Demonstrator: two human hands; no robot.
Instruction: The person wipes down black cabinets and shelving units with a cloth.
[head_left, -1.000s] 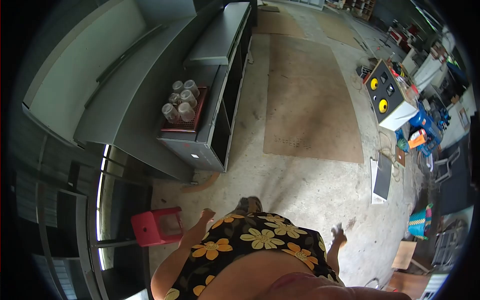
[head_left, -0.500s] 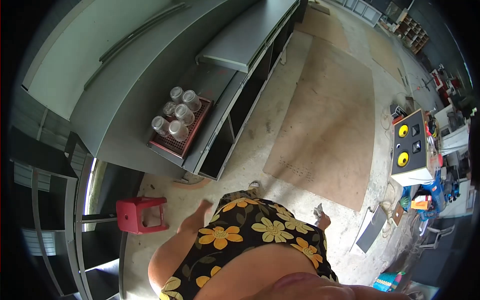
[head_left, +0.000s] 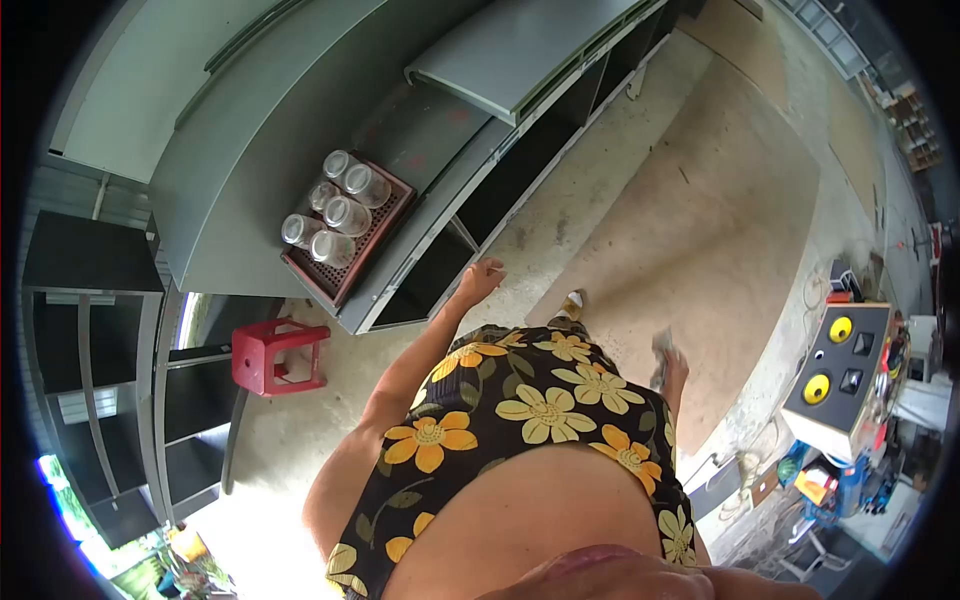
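Note:
My left hand (head_left: 482, 280) is beside the lower edge of the grey counter (head_left: 440, 225), with its fingers loosely apart and nothing visible in them. Lower right of it, my right hand (head_left: 676, 368) is closed on a crumpled grey cloth (head_left: 660, 350), a little blurred. On the counter lies a reddish-brown perforated tray (head_left: 372, 250). Several clear glass jars (head_left: 347, 215) stand upside down on it, away from both hands.
A red plastic stool (head_left: 262, 360) stands at the left, near black shelves (head_left: 85, 340). A brown sheet (head_left: 720, 230) covers part of the floor ahead. To the right are a speaker box with yellow cones (head_left: 835, 375) and assorted clutter.
My left hand has risen forward beside the counter. My right hand, with the cloth, has moved up and to the right. The view has shifted, and the speaker box appears lower.

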